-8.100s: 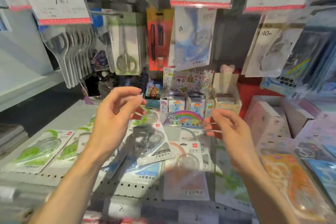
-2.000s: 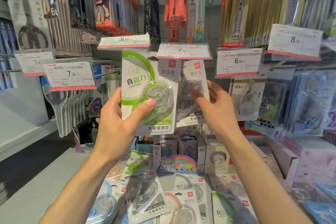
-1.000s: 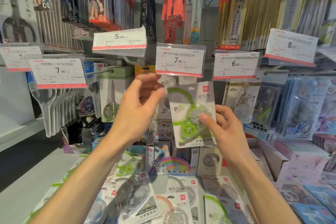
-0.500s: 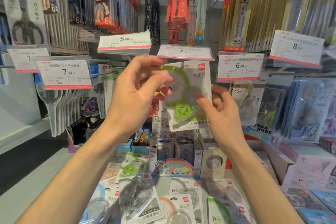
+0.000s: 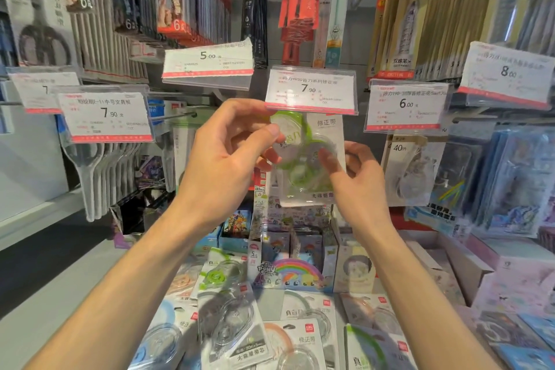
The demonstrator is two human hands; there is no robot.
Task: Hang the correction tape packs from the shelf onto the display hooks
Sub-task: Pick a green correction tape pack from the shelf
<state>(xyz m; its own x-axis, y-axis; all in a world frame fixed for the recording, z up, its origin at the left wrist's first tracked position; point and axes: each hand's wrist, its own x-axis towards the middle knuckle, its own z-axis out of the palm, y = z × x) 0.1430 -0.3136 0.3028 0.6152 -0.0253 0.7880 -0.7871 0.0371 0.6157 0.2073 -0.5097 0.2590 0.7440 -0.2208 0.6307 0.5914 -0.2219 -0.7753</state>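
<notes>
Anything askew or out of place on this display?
Yes. The 5.00 price tag sits tilted with a ragged, torn-looking edge, unlike its level neighbours. Correction tape packs lie loose and overlapping on the shelf instead of hanging. Both hands hold one green pack up under the 7.90 tag.

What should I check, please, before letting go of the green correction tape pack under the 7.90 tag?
1. Left hand pinching the green correction tape pack near its top: ok.
2. Right hand steadying its lower front: ok.
3. Pack sits directly under the 7.90 price tag: ok.
4. Pack's hang hole threaded on the hook: cannot tell, the tag hides it.
5. Pack hanging straight: cannot tell, blurred.
6. More packs on the shelf still to hang: ok.
</notes>
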